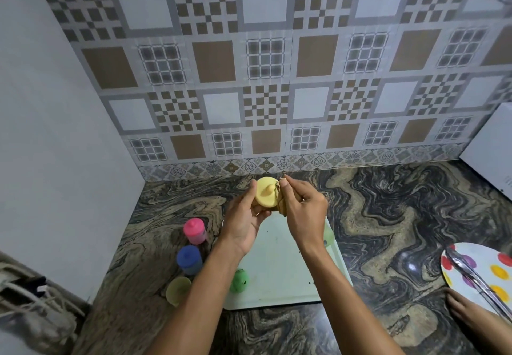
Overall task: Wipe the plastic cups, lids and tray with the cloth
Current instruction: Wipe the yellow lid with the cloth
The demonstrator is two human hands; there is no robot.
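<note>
My left hand point(241, 217) holds a yellow lid point(266, 194) with a small knob, raised above the far end of the white tray point(279, 266). My right hand point(300, 210) grips a tan cloth point(280, 202) pressed against the lid's right side. On the counter left of the tray stand a pink cup with its lid point(194, 230), a blue cup with its lid point(189, 260) and an open pale yellow cup point(178, 289). A green lid point(239, 280) lies on the tray's left edge. A pale green cup point(329, 235) shows partly behind my right forearm.
The dark marbled counter point(388, 216) ends at a patterned tiled wall. A spotted plate point(482, 274) with metal tongs point(476, 274) sits at the right edge, another person's hand point(471, 313) beside it. A white appliance point(493, 144) stands at the far right. A white side wall closes the left.
</note>
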